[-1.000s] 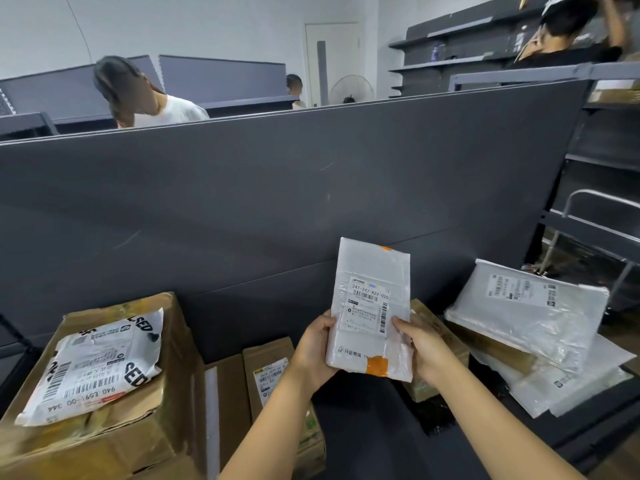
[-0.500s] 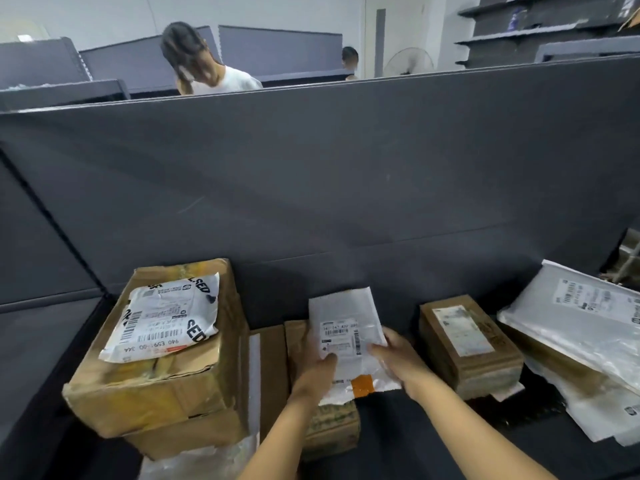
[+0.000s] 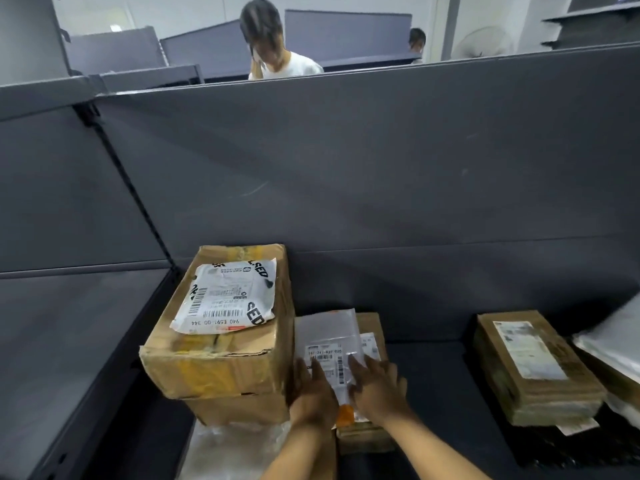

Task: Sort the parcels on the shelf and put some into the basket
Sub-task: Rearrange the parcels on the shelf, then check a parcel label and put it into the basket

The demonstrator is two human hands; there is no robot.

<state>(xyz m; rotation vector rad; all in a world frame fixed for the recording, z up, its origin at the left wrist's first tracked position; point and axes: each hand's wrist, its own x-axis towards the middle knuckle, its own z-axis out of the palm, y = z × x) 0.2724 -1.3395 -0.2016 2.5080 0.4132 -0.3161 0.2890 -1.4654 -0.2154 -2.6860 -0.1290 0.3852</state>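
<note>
- The white parcel is now down. A second ago it stood upright in the air, pinched at its lower corners by both hands. It now lies flat, label up, on a small cardboard box on the shelf.
- Left hand: the grip no longer pinches. The fingers are straight and laid on the parcel's near left edge.
- Right hand: the grip is spread, with the fingers fanned flat over the near right part of the parcel.
- Location: the parcel is just beside the large cardboard box, which carries a white labelled bag. It is well apart from the flat brown parcel to the right.
- Orientation: the long axis runs from the person toward the grey back panel. The orange-taped end is nearest the person and shows between the wrists.
- The view has swung left. The pile of white bags is reduced to a blurred sliver at the right edge.
</note>
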